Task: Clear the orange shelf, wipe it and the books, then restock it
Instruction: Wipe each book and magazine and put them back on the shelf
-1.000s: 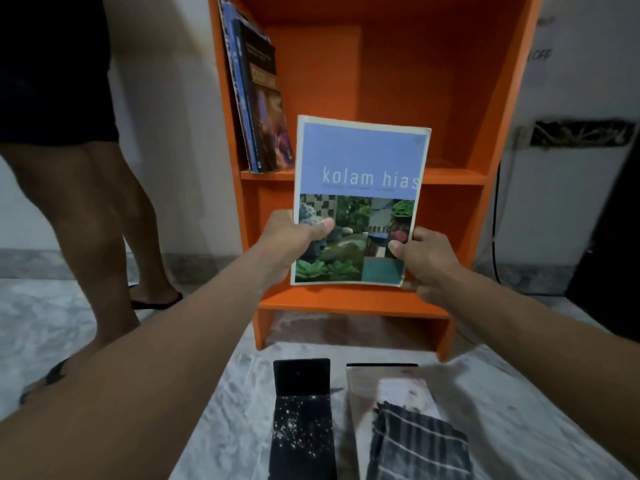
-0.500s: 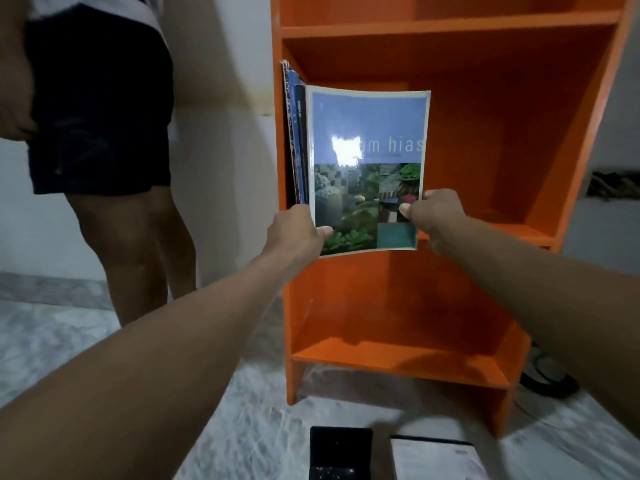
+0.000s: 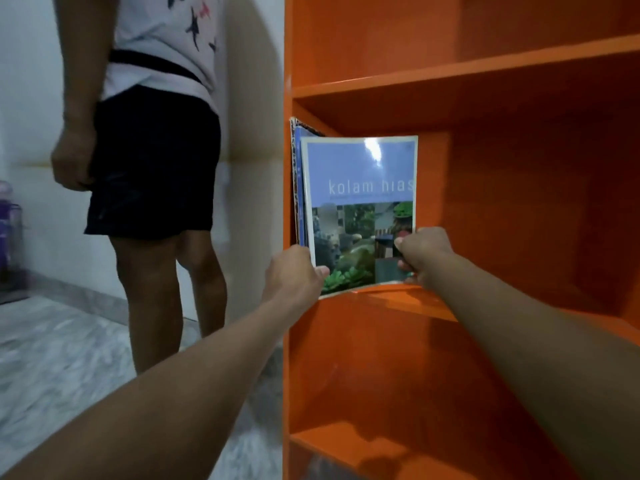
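The orange shelf (image 3: 519,81) fills the right half of the view. I hold a thin blue book titled "kolam hias" (image 3: 360,188) upright inside its middle compartment, the bottom edge at the shelf board. My left hand (image 3: 294,271) pinches the book's lower left corner and my right hand (image 3: 422,254) grips its lower right edge. A few other books (image 3: 297,181) stand behind it against the shelf's left wall, mostly hidden by the blue book.
A person in dark shorts and a white shirt (image 3: 152,150) stands close to the left of the shelf. Grey marble floor (image 3: 52,358) lies below. A purple container (image 3: 8,233) sits at the far left by the wall.
Both hands have carried the blue book up from in front of the lower shelf into the middle compartment, beside the standing books. My view has lifted, so the items on the floor are out of sight.
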`<state>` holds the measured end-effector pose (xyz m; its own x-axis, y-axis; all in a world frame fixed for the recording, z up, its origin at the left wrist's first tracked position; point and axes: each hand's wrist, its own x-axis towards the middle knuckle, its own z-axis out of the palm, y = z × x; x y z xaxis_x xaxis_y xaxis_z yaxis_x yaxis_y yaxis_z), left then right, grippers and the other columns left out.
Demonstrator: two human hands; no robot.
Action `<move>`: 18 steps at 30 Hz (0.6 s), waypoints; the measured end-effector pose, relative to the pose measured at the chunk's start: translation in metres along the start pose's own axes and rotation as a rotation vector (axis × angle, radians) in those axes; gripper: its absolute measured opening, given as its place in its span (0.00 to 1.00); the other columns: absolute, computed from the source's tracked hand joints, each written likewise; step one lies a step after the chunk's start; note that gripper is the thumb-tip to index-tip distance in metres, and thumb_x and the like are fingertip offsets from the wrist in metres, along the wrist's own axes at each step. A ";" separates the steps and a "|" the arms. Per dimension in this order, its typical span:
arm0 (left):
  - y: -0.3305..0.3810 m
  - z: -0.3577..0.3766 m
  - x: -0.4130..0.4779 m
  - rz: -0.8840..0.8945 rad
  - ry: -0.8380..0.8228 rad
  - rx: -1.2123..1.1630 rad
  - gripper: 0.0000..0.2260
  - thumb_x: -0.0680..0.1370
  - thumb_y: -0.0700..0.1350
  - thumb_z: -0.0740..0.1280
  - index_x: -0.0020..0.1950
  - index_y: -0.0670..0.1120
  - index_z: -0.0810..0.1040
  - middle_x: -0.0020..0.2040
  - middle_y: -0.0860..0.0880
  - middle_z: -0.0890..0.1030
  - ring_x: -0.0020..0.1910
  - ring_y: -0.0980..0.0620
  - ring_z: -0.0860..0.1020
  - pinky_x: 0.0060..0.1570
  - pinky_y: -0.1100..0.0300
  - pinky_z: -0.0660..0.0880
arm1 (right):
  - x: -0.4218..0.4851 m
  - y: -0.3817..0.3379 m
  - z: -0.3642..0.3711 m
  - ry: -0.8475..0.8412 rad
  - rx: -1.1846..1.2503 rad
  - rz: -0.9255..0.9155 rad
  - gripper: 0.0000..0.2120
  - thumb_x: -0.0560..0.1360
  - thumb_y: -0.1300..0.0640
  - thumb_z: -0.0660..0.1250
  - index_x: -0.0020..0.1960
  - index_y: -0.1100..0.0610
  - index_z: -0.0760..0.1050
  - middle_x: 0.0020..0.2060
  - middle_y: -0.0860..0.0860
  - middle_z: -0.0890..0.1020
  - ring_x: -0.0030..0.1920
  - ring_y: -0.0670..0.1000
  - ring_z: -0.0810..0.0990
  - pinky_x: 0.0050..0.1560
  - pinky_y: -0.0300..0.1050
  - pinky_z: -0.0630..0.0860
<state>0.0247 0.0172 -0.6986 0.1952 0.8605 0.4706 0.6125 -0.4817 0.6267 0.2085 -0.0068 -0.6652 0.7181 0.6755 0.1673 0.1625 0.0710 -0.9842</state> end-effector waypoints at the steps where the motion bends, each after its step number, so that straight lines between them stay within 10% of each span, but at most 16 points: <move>1: 0.000 0.004 0.001 -0.019 -0.001 0.004 0.17 0.79 0.49 0.68 0.35 0.46 0.67 0.36 0.46 0.78 0.40 0.46 0.81 0.35 0.56 0.75 | 0.007 0.006 0.003 -0.012 0.013 0.021 0.04 0.76 0.63 0.65 0.45 0.56 0.72 0.48 0.59 0.79 0.39 0.56 0.77 0.52 0.64 0.78; 12: 0.006 0.022 0.019 0.003 0.123 0.017 0.13 0.78 0.45 0.70 0.35 0.43 0.74 0.45 0.41 0.82 0.47 0.44 0.82 0.50 0.53 0.81 | 0.054 0.010 0.019 -0.107 0.051 0.043 0.05 0.78 0.57 0.64 0.53 0.57 0.73 0.35 0.53 0.73 0.29 0.51 0.69 0.25 0.42 0.71; 18: -0.009 0.034 0.024 -0.070 0.139 0.053 0.09 0.78 0.43 0.70 0.39 0.43 0.76 0.49 0.41 0.82 0.50 0.46 0.81 0.48 0.60 0.77 | 0.064 0.036 0.063 -0.213 0.045 0.067 0.17 0.67 0.61 0.69 0.56 0.55 0.76 0.48 0.57 0.81 0.48 0.61 0.80 0.45 0.57 0.81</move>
<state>0.0500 0.0481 -0.7136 0.0446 0.8586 0.5106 0.6611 -0.4086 0.6293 0.2180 0.0850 -0.6932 0.5661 0.8194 0.0899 0.0857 0.0499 -0.9951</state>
